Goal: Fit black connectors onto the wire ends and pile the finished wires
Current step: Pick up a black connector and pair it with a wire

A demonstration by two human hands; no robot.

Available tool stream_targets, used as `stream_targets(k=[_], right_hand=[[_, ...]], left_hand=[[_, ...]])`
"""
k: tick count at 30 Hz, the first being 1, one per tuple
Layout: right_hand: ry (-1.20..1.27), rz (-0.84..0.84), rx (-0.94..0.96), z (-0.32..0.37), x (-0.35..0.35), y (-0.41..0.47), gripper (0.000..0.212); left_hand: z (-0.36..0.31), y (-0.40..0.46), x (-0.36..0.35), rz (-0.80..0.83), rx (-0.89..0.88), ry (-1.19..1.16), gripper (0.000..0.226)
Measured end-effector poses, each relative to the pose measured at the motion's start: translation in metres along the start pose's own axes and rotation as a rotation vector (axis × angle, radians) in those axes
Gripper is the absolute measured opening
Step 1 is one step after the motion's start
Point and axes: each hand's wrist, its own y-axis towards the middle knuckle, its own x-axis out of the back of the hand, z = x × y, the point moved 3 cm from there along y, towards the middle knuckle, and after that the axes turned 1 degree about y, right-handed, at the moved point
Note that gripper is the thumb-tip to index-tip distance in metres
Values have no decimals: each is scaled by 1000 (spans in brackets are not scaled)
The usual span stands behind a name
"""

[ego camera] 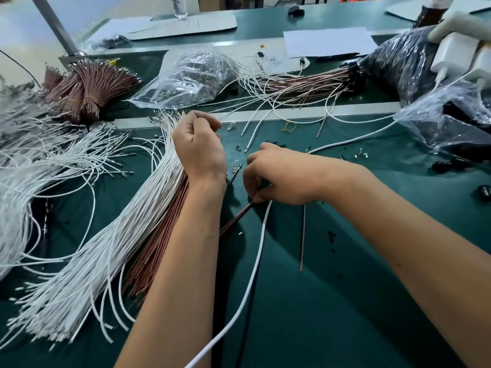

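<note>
Covering the green tabletop (345,301), a large fan of white wires (111,248) lies at the left, with brown wires (156,240) beside it. The left hand (199,144) rests on this fan, its grip curled around thin wire ends. The right hand (276,176) pinches a brown wire (236,219) near a white cable (255,261). Small black connectors (273,143) lie scattered beyond the hands.

White paper sheet (329,41), yellow rubber band (290,126)
</note>
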Motion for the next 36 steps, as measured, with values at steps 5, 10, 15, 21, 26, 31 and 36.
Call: stream_targets(k=[5,10,15,21,26,31,36], right_hand=[[-73,-42,84,18,-7,4,9],[-212,-85,130,35,-14,6,8],[-286,-292,145,35,-15,5,19],[-119,-569,48,9,14,-10,20],[14,-780,-65,-24,40,-25,3],[62,-830,-298,-42,43,-39,20],[-43,-305,-703,-36,28,-43,43]], left_hand=[[0,2,0,15,25,9,41],[1,3,1,6,40,1,39],[-2,8,5,-48,43,2,41],[-10,4,6,143,-70,226,31],[-13,-18,-10,505,-288,487,40],[-4,-15,-9,466,-360,782,36],[-3,-5,12,103,-306,1206,27]])
